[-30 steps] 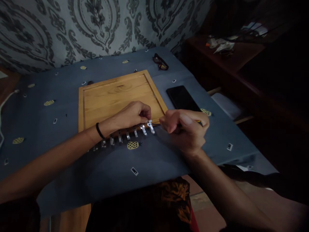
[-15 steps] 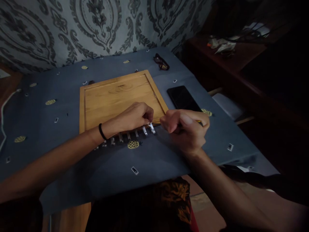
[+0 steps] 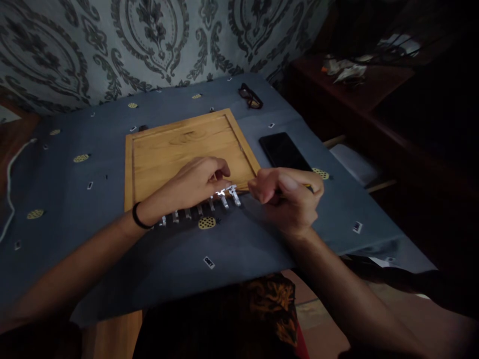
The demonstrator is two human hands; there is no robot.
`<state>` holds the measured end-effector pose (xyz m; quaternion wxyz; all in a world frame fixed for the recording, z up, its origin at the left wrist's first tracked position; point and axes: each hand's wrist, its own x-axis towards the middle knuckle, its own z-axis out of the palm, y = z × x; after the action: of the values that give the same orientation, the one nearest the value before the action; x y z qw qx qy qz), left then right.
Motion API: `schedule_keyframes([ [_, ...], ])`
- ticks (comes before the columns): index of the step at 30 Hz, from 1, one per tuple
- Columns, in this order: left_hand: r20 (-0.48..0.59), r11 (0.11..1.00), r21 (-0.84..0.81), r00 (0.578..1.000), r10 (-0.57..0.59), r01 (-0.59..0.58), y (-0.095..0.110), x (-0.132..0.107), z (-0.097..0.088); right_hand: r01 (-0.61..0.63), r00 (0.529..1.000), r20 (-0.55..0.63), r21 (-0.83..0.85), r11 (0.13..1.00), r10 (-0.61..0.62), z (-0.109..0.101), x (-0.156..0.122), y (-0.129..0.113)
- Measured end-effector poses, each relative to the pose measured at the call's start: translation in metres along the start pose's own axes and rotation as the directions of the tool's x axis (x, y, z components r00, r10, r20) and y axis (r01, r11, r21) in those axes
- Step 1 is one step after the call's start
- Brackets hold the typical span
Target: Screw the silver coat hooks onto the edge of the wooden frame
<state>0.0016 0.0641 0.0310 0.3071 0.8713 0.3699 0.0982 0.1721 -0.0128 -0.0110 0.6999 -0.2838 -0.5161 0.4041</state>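
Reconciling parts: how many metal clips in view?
7 clips clearly visible, in a row along the board's near edge: 5 showing below the left hand, 2 at the row's right end. More may be hidden behind that hand.

On the blue cloth [image 3: 247,254] there are small white labels [image 3: 357,228] with dark letters. The nearest label [image 3: 208,263] seems to begin with "O"; no whole word is surely readable.
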Motion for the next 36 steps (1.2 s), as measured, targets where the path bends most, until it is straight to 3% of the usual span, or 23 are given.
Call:
schedule_keyframes([
  [5, -0.080, 0.961, 0.277, 0.997, 0.002, 0.020, 0.012, -0.024, 0.023, 0.014, 1.000, 0.015, 0.013, 1.000, -0.014, 0.000, 0.001, 0.001],
  [10, -0.143, 0.897, 0.433, 0.989, -0.032, 0.091, 0.018, -0.029, 0.045, -0.014, 1.000, 0.000, 0.012, 1.000, 0.014, 0.000, 0.000, 0.000],
  [18, -0.173, 0.880, 0.465, 0.985, -0.012, 0.093, 0.017, -0.024, 0.052, -0.011, 0.999, 0.031, 0.015, 1.000, 0.011, 0.000, -0.001, -0.002],
  [28, -0.195, 0.905, 0.404, 0.979, -0.059, 0.135, 0.016, -0.023, 0.055, -0.013, 1.000, -0.018, -0.014, 1.000, 0.013, 0.001, 0.000, -0.002],
  [36, -0.158, 0.922, 0.369, 0.985, -0.064, 0.119, 0.017, -0.020, 0.052, 0.013, 1.000, 0.003, 0.009, 1.000, -0.013, 0.001, 0.002, 0.000],
])
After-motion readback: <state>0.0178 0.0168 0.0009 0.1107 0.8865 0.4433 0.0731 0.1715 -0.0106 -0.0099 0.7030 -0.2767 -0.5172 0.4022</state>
